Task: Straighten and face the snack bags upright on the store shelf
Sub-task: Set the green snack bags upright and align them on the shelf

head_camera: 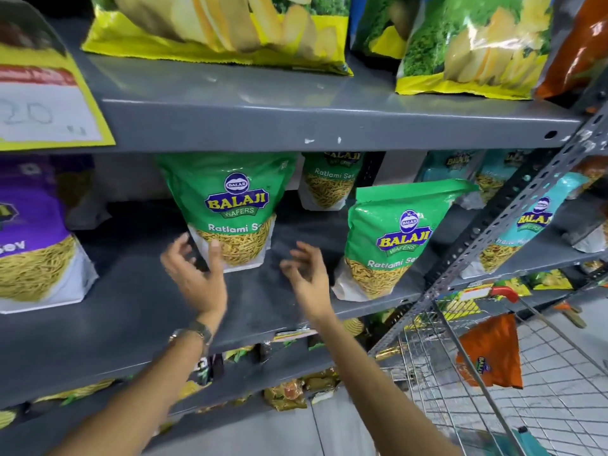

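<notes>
At the far left of the grey shelf a purple snack bag stands upright at the front edge, its face turned out and partly cut off by the frame. Next along, a green Ratlami Sev bag stands further back on the same shelf, label forward and roughly upright, its top tucked under the shelf above. The left hand is right at this bag's lower left corner, its grip apart, fingers spread and curled, with one fingertip against or just in front of the clear window; whether it truly touches cannot be told. The right hand hovers over bare shelf between the two front green bags, its grip likewise apart and holding nothing, blurred as if in motion. Behind, a second green bag stands at the back. To the right, another green Ratlami Sev bag sits nearer the front edge, leaning and twisted so its top tips toward the right. Past the slotted upright, teal bags stand on the neighbouring bay, and a wire trolley holds an orange packet. The step in hand looks like squaring up the green row: it would go best to take each bag low by both bottom corners, slide the base flat, bring the two fronts level, and right the leaning one so its top seal sits straight without crushing the contents.
</notes>
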Available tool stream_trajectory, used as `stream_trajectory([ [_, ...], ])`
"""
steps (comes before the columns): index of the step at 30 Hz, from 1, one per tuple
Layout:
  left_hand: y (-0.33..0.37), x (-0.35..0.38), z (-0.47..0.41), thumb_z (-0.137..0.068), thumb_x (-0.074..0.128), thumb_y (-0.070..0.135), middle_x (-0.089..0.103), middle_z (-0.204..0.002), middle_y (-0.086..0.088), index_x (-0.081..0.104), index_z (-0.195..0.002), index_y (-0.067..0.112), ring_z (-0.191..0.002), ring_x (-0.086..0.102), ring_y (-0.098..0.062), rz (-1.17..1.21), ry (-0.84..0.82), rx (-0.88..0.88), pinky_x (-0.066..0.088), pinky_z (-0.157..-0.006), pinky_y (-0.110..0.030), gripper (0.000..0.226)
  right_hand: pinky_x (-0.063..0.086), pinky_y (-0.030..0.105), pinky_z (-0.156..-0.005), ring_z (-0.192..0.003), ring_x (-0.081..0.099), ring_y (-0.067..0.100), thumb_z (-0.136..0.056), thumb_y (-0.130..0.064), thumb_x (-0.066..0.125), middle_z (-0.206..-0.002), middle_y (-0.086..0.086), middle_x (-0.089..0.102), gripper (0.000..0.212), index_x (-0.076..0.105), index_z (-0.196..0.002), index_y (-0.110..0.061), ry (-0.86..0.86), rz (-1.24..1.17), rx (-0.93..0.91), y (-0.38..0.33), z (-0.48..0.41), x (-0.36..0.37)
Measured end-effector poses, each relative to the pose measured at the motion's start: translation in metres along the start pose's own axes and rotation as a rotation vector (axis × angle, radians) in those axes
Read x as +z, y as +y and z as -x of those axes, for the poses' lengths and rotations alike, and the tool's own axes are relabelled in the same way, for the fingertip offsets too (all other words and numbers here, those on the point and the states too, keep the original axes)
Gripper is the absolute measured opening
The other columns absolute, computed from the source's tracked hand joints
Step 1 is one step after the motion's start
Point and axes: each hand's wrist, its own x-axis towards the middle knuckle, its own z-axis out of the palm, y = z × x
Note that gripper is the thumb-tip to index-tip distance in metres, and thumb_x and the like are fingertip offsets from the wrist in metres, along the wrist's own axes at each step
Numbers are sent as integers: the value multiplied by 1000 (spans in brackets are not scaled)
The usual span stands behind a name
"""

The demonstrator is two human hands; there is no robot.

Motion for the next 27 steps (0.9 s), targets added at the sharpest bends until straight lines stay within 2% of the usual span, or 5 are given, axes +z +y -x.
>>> stream_trajectory([
  [5,-11,-18,-55,-88,44,54,22,-156,-7,18,-147,15,-143,20,-20,-137,-358,-162,15,-114,-30,75,45,12,-71,-103,47,16,-90,1,51,-121,13,42,58,27,-141,-9,-54,-84,183,-13,-56,27],
  [13,-12,-16,-62,-70,37,77,59,-119,10,55,-100,42,-116,54,-13,-22,-547,-326,39,-108,-45,49,47,28,-73,-88,57,13,-99,-9,32,-104,2,57,35,43,-131,-14,-110,-124,271,-22,-69,43],
  [17,-7,-23,-54,-68,39,78,62,-109,18,56,-94,45,-112,56,-11,-12,-573,-307,41,-107,-44,45,51,43,-88,-105,54,20,-98,-17,38,-113,6,57,21,51,-114,-22,-49,-73,226,-16,-62,36],
  [23,-1,-37,-31,-69,38,78,61,-107,16,54,-93,48,-112,57,-14,-11,-610,-290,42,-105,-44,41,53,27,-66,-73,56,6,-98,-16,40,-85,1,59,14,51,-106,-18,12,-52,177,-13,-36,20],
  [27,4,-43,-12,-67,34,79,63,-111,4,54,-99,37,-109,56,-16,-11,-625,-282,44,-98,-37,56,53,36,-74,-70,57,7,-98,-14,41,-77,-3,58,13,53,-102,-13,69,12,135,-9,-15,11],
])
